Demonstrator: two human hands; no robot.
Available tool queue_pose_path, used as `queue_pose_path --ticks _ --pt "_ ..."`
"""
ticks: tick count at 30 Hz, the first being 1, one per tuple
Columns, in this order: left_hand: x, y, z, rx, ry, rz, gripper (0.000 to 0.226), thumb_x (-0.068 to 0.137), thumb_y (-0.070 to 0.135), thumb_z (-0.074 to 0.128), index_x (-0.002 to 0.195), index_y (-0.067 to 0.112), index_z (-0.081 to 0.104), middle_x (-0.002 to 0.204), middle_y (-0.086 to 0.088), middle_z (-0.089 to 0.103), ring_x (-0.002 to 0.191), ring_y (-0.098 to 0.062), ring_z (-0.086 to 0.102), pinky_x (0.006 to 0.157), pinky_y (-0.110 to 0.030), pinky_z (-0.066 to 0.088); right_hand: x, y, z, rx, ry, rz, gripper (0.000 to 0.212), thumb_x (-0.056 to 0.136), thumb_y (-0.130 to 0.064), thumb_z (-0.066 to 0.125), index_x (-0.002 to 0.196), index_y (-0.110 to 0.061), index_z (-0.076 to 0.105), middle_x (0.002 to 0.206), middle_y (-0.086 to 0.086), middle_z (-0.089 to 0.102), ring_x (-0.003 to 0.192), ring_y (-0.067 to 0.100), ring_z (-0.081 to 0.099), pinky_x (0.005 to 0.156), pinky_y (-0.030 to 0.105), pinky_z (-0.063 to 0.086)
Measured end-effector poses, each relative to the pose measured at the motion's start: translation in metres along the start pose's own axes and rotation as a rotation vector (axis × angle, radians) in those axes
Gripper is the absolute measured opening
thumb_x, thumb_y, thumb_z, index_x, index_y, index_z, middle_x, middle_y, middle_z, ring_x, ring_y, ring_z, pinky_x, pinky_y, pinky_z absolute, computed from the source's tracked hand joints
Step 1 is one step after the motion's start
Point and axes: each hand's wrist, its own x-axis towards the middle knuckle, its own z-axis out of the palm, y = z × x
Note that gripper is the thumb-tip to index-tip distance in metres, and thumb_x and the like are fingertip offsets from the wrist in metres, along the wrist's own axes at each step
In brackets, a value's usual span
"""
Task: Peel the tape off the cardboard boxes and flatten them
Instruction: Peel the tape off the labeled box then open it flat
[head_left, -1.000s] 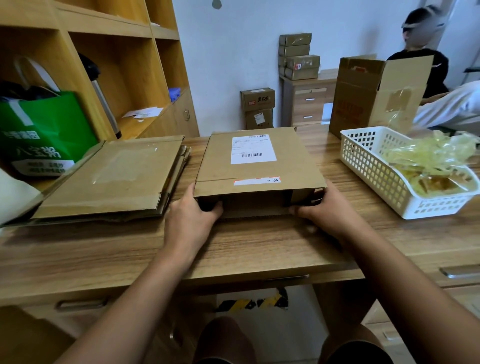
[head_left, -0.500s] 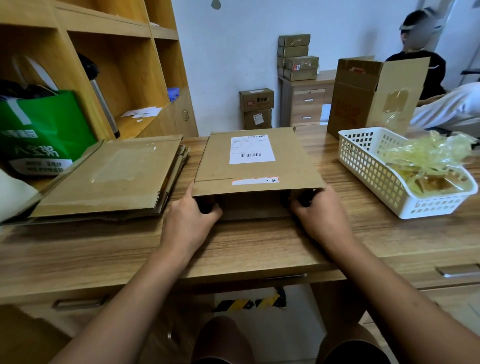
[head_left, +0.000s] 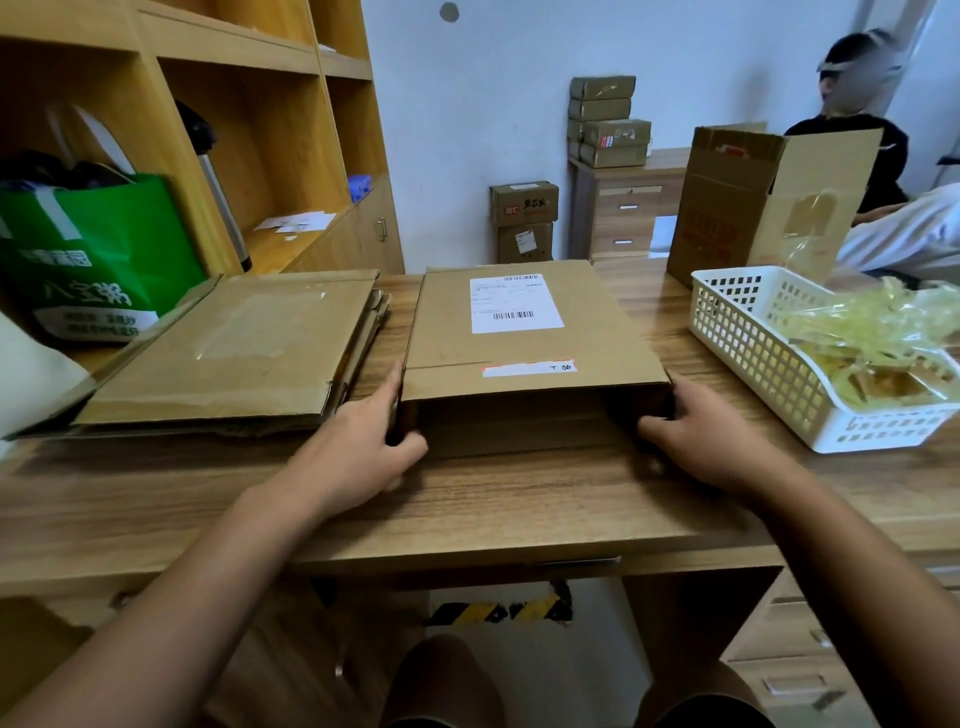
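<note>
Squarely in the middle of the desk (head_left: 519, 499), close to its front edge, lies the cardboard box (head_left: 530, 332). It rests on its broad side, with a white shipping label (head_left: 514, 304) on top and its open end facing the person. In the head view (the only one), the left hand (head_left: 353, 447) is at the box's near left corner. One finger stretches along the outer side and the others curl into the opening, so the fingers pinch the side wall. The right hand (head_left: 701, 441) grips the near right corner, fingers curled into the opening. Toward the desk's left edge sits a stack of flattened cardboard (head_left: 234, 353). At the right edge, a white basket (head_left: 743, 338) holds crumpled yellowish tape (head_left: 878, 327).
</note>
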Motion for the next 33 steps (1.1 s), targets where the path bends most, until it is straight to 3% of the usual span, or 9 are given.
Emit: queue_pose_path --ticks 2,5,10,14,18,21,23,28,33 --pt "-0.003 -0.003 -0.006 0.068 -0.029 0.055 0.083 0.099 0.031 0.053 0.16 0.039 -0.004 0.126 -0.002 0.068 0.092 -0.006 0.068 0.08 -0.024 0.052 -0.002 0.006 -0.013 0.11 -0.07 0.005 0.027 0.092 0.005 0.059 0.109 -0.015 0.062 0.082 0.015 0.067 0.06 0.028 0.058 0.059 0.038 0.046" --pt "-0.005 -0.004 -0.009 0.112 -0.069 0.112 0.08 0.102 0.027 0.048 0.158 0.042 -0.008 0.164 0.003 0.028 0.143 -0.013 0.039 0.112 -0.028 0.034 0.001 0.015 -0.024 0.209 -0.132 -0.005 0.036 0.089 0.009 0.061 0.111 -0.019 0.066 0.092 0.026 0.068 0.069 0.03 0.056 0.064 0.039 0.044" --pt "-0.008 -0.008 -0.002 0.045 -0.058 0.161 0.09 0.102 0.022 0.047 0.149 0.057 -0.021 0.157 -0.01 0.039 0.135 -0.026 0.048 0.106 -0.035 0.042 0.009 0.025 -0.029 0.294 -0.23 -0.04 0.049 0.085 0.007 0.063 0.112 -0.034 0.072 0.113 0.016 0.072 0.101 0.034 0.066 0.087 0.045 0.048" --pt "-0.005 -0.013 -0.003 0.059 -0.066 0.24 0.092 0.099 0.015 0.049 0.149 0.063 -0.01 0.16 0.029 0.002 0.148 0.001 0.015 0.119 -0.024 0.019 0.006 0.023 -0.03 0.606 -0.281 0.055 0.065 0.08 0.023 0.036 0.113 -0.018 0.075 0.115 0.022 0.07 0.096 0.029 0.062 0.076 0.031 0.051" --pt "0.002 -0.012 -0.011 0.08 -0.179 0.251 0.095 0.095 0.015 0.053 0.148 0.066 -0.007 0.157 0.041 -0.009 0.147 0.008 0.007 0.12 -0.027 0.019 0.008 0.016 -0.035 0.776 -0.148 0.067 0.069 0.077 0.015 0.037 0.131 -0.018 0.065 0.127 0.023 0.065 0.108 0.027 0.055 0.083 0.025 0.056" --pt "0.005 -0.007 -0.017 0.109 -0.263 0.247 0.089 0.098 0.034 0.056 0.148 0.064 -0.011 0.149 0.048 -0.019 0.143 0.016 -0.004 0.124 -0.033 0.019 0.008 0.002 -0.032 0.507 0.103 -0.059 0.051 0.098 -0.002 0.045 0.144 -0.025 0.053 0.139 -0.008 0.06 0.121 0.001 0.056 0.093 0.015 0.044" --pt "0.005 -0.001 -0.018 0.151 -0.29 0.259 0.085 0.095 0.063 0.049 0.15 0.058 -0.015 0.148 0.045 -0.023 0.14 0.021 -0.013 0.125 -0.032 0.01 0.005 -0.008 -0.026 0.208 0.156 -0.184 0.043 0.104 -0.02 0.052 0.145 -0.029 0.049 0.14 -0.019 0.052 0.121 -0.014 0.049 0.097 0.006 0.035" --pt "0.003 0.01 -0.006 0.235 -0.246 0.274 0.097 0.077 0.091 0.021 0.156 0.045 -0.012 0.157 0.031 -0.02 0.142 0.016 -0.016 0.114 -0.014 -0.005 0.02 -0.003 -0.007 -0.488 -0.008 -0.263 0.072 0.1 -0.055 0.04 0.161 -0.027 0.015 0.168 -0.009 0.005 0.153 0.006 -0.006 0.124 0.029 -0.001" --pt "0.008 0.006 0.017 0.279 -0.247 0.258 0.092 0.081 0.089 0.003 0.158 0.04 -0.01 0.162 0.024 -0.017 0.147 0.008 -0.016 0.122 -0.023 -0.006 0.025 0.017 0.004 -0.764 -0.107 -0.183 0.074 0.098 -0.066 0.019 0.161 -0.031 0.004 0.169 -0.007 -0.006 0.154 0.011 -0.012 0.125 0.036 -0.004"
